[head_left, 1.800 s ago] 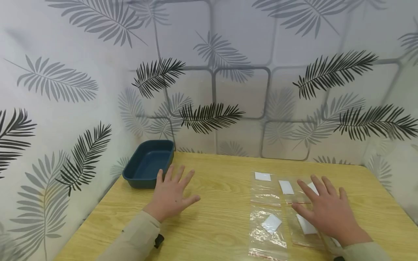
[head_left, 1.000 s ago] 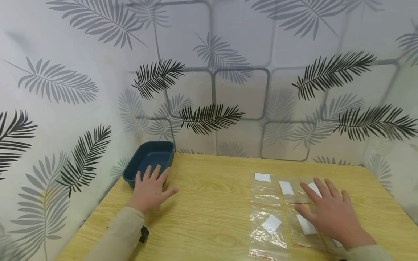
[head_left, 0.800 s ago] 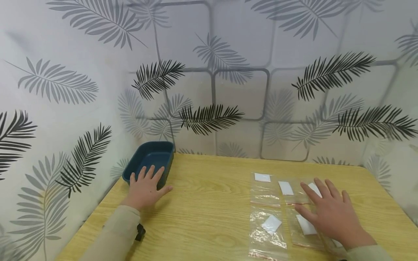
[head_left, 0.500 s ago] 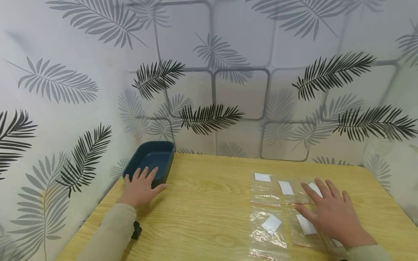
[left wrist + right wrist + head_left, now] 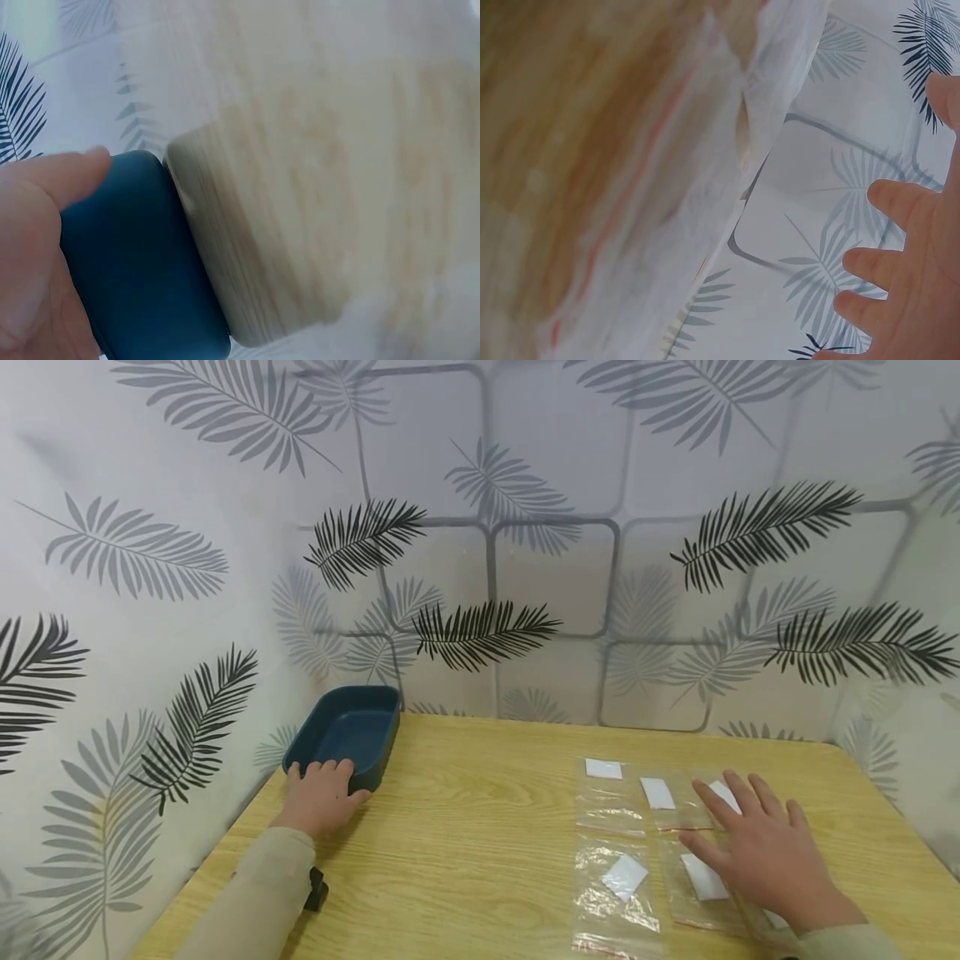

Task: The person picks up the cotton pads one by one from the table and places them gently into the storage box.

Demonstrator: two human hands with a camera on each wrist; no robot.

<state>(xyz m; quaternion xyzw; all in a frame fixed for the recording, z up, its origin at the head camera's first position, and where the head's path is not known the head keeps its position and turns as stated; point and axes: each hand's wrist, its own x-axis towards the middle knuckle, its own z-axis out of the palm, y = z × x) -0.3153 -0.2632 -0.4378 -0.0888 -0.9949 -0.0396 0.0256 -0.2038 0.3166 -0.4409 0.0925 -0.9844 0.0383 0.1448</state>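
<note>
- Lowered since half a second ago: fingertips of the left hand (image 5: 318,797), now bent down over the near rim of the blue bin (image 5: 356,735), no longer stretched out above it.
- Hooked at that rim by the left hand, with thumb (image 5: 79,176) along the outer side; firmness impossible to tell.
- Spread loosely above the clear zip bags (image 5: 615,797), holding nothing: right hand (image 5: 761,852).
- Standing upright at the far left of the wooden table (image 5: 472,843), near the leaf-patterned wall (image 5: 547,568): blue bin.
- Probably light, stiff and smooth, perhaps plastic; hardly fragile, but likely to slide or tip under a one-sided lift.
- Best gripped at the near wall, fingers inside, thumb outside.
- Bags probably limp and slippery; best pinched by an edge.
</note>
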